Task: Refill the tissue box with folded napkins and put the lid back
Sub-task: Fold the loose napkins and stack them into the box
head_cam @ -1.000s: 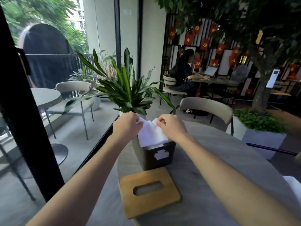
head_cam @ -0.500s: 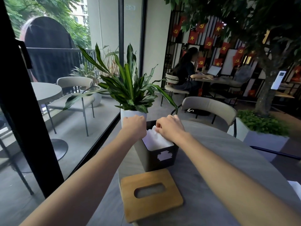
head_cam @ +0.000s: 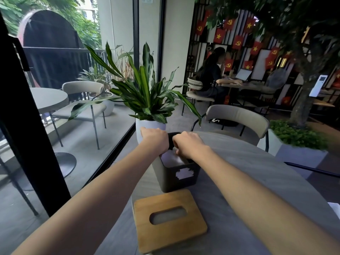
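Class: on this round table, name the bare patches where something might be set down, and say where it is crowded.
Bare grey top lies right of the tissue box and wooden lid, toward the chair. Crowded: left edge, where potted plant, box and lid line up.

The white pot (head_cam: 150,129) touches the left hand (head_cam: 155,139) on its far side. Bare counter (head_cam: 257,173) lies open right of the right hand (head_cam: 188,144); the wooden lid (head_cam: 169,219) lies nearer, below both.

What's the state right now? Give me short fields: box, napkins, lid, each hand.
box: dark tissue box, open, upright on grey table
napkins: white napkins inside, below the rim
lid: wooden lid flat on table, nearer than box, not on it
left hand: fingers down in box
right hand: fingers down in box
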Available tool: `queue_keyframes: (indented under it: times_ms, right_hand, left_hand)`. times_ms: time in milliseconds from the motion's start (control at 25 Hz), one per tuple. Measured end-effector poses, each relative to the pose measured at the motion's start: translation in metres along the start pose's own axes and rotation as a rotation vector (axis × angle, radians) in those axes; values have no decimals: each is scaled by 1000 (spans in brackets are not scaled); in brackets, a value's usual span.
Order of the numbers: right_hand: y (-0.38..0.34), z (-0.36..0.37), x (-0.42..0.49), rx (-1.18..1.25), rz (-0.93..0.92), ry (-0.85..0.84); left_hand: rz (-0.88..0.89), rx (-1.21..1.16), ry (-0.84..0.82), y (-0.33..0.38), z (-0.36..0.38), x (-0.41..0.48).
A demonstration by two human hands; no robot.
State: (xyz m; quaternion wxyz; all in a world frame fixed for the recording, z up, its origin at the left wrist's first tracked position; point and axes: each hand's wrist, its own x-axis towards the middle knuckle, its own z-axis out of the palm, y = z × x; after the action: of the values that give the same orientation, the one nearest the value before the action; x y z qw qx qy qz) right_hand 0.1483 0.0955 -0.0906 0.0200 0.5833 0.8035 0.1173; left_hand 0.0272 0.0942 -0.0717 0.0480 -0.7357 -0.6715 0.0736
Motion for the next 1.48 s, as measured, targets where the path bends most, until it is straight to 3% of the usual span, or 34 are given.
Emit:
queue_keyframes:
  times_ms: [80,160,280,400,560,840,1040,1240,1480]
  right_hand:
    - [0,-1,-1,11,-15,19]
    - [1,-1,-3,36,-23,27]
    - [5,-3,-7,106,-30,-55]
    - [7,-6,-12,134,-68,-169]
    - [12,-14,-11,37,-124,-297]
    - [11,-14,-10,-6,-134,-288]
    - [14,-13,-11,-58,-174,-381]
    - [8,-11,-5,-162,-156,-352]
    - [17,-14,-14,139,-115,-218]
  left_hand:
    - [6,44,23,1,-1,-4]
    - [31,179,150,2,-2,-10]
    - [195,224,275,7,-6,-14]
    - [297,84,72,13,-8,-15]
    - [293,139,-223,14,-3,-10]
    - [284,120,-299,13,4,-4]
    - [311,152,-254,15,4,-5]
    - [300,125,-201,15,7,-7]
    - [349,-129,34,0,5,-7]
